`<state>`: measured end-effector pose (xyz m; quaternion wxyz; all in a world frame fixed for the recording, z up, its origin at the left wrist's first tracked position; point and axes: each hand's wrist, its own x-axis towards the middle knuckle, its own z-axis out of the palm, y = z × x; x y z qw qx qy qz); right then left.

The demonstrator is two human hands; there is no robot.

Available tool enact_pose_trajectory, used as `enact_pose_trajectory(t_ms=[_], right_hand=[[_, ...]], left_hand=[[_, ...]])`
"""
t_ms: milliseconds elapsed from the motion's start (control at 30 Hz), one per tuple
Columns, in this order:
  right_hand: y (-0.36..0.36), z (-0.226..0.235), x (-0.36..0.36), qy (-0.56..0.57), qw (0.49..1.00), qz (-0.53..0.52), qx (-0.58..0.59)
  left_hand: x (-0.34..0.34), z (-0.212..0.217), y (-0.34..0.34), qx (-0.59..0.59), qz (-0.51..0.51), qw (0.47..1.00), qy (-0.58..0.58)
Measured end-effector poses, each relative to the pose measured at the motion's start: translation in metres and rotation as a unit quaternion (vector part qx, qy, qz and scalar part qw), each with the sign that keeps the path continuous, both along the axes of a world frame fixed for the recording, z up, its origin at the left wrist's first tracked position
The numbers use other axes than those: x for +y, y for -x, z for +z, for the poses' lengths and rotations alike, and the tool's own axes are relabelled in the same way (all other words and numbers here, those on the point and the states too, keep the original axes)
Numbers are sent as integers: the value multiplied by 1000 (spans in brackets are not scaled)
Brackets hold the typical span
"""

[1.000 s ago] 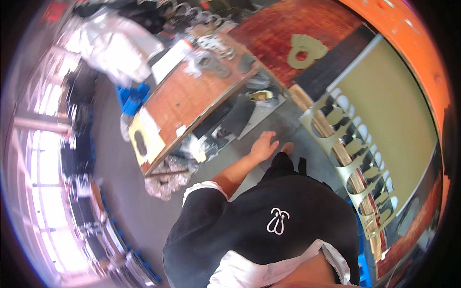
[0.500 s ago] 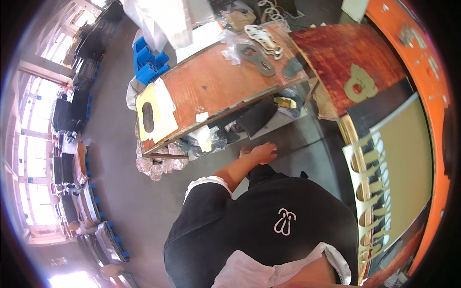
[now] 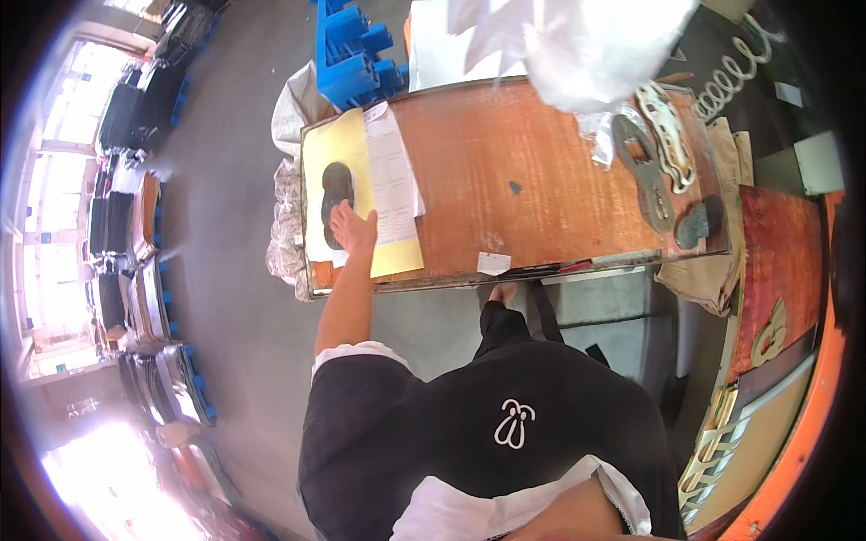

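Observation:
My left hand (image 3: 354,228) reaches over the left end of the wooden table (image 3: 469,180). Its thumb stands apart from the stretched fingers, whose tips lie over the lower part of a dark sole-shaped piece (image 3: 338,180). Whether they press on it, I cannot tell. Under the piece is a yellow sheet (image 3: 397,261), with printed white papers (image 3: 390,189) beside it on the right. My right hand is out of view.
Grey sole-shaped pieces (image 3: 642,176) and a pale metal outline form (image 3: 666,135) lie at the table's right end. White plastic (image 3: 604,45) hangs over the far edge. A blue plastic crate (image 3: 347,54) stands at the back left. Orange machine framing (image 3: 794,460) curves along the right.
My left hand has moved from in front of my body up and left onto the dark piece. The view has turned right and come closer to the table.

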<state>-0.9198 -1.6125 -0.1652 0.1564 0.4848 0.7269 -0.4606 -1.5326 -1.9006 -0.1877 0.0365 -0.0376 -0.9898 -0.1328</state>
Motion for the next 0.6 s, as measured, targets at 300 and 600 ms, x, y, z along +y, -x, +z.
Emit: enact_pose_trajectory(t_ms=[300,600], right_hand=[[39,-26,66,2,992,-66,109],[70,-31,-38,-11,996,81,-19]], left_hand=[[-46,-24,47,-142,93,985,-5],[-66,-36,75,-210,103,972,-18]])
